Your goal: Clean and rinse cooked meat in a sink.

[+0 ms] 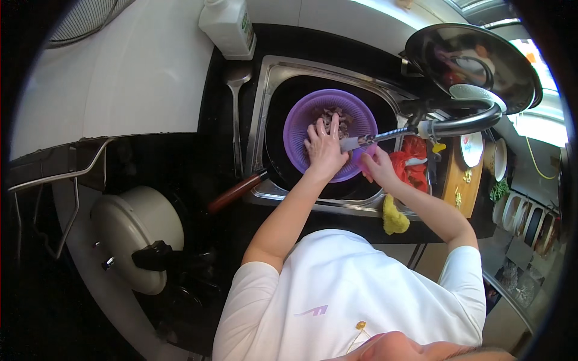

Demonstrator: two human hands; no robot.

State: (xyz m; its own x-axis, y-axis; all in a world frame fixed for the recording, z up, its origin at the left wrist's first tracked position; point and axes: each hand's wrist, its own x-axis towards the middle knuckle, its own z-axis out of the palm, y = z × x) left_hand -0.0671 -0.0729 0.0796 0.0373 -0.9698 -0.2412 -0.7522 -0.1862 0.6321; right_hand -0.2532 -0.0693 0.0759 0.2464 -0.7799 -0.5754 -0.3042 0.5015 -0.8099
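A purple plastic colander [295,135] sits over a dark wok [275,155] in the steel sink. My left hand [324,146] reaches into the colander, fingers spread on a heap of wet greyish-brown food pieces [343,122] that look like sliced meat or mushrooms. My right hand [378,168] is at the colander's right side, its fingers closed on a pink-purple plastic piece, perhaps the rim or a handle. The spout of a pull-out faucet [356,142] hangs over the colander between my hands, partly hiding the food.
The wok's wooden handle [237,192] juts out over the counter at left. Also near are a metal spatula [235,117], a white jug [230,31], a pressure cooker [135,239], a yellow cloth [393,216], red plastic bags [413,149], a cutting board [451,180] and a large metal wok [474,58].
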